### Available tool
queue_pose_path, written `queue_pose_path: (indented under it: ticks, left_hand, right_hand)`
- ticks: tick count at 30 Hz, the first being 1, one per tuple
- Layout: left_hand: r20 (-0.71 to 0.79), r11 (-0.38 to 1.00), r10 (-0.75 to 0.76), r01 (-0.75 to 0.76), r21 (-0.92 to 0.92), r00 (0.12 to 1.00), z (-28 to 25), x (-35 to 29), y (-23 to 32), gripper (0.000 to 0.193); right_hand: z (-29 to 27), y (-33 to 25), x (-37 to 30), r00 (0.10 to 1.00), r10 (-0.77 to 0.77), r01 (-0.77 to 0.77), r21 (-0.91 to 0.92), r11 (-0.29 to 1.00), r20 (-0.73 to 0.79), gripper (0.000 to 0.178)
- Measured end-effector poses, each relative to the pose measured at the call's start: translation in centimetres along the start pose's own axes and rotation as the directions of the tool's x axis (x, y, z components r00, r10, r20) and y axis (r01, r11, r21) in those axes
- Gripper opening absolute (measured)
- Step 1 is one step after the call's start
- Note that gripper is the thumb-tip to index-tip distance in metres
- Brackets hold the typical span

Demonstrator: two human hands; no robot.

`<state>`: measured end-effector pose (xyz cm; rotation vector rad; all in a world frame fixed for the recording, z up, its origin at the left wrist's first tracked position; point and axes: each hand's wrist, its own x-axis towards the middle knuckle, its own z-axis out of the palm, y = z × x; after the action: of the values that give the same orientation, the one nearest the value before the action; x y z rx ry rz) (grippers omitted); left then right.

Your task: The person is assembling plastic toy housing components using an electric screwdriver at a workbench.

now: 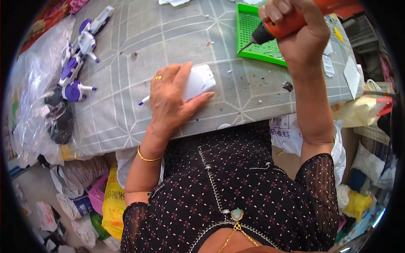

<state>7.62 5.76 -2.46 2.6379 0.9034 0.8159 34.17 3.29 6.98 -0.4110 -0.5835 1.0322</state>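
My left hand (171, 95) presses a white plastic casing (200, 80) against the table, its thumb along the near edge and its fingers over the left side. From under that hand sticks a short white rod with a purple tip (144, 100). Raised at the upper right, my right hand (307, 38) grips an orange electric screwdriver (285, 28) with a black chuck. Its thin bit points down and left, over the left rim of a green perforated tray (262, 58), apart from the casing. Small bits lie in the tray.
Several white-and-purple assembled pieces (72, 69) lie in a row at the left, beside clear plastic sheeting (31, 84) and a black bundle (59, 122). White plastic pieces (328, 66) and a yellow tool (338, 34) lie right. Bags (114, 202) crowd the floor below the grey tablecloth (135, 33).
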Motion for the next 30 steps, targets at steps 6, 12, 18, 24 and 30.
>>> queue_pose_path:
  ticks: [6, 12, 18, 24, 30]
  left_hand:
    - [-0.051, 0.999, 0.034, -0.033, 0.001, 0.998, 0.4, 0.0, -0.4, 0.067]
    - [-0.051, 1.000, 0.009, -0.008, 0.020, 0.999, 0.4, 0.1, -0.2, 0.061]
    - [-0.055, 1.000, 0.011, -0.010, 0.022, 0.998, 0.5, 0.2, 0.0, 0.058]
    - [-0.070, 1.000, 0.012, -0.010, 0.025, 0.997, 0.7, 0.2, -0.2, 0.057]
    - [-0.070, 1.000, 0.006, -0.005, 0.023, 0.998, 0.6, 0.2, -0.2, 0.056]
  right_hand:
    - [4.8, 3.1, -3.0, 0.996, 0.086, -0.085, -0.292, 0.953, -0.009, 0.018]
    - [4.9, 5.1, -3.4, 0.998, 0.066, -0.068, -0.320, 0.945, -0.017, 0.017]
    - [-0.8, 8.6, 0.3, 0.796, -0.143, -0.190, 0.467, 0.863, 0.589, 0.018]
    - [2.2, 5.5, -3.0, 0.989, 0.081, -0.090, -0.071, 0.993, -0.124, 0.018]
    - [3.8, 5.7, -3.8, 0.999, 0.007, -0.019, -0.314, 0.949, -0.037, 0.021]
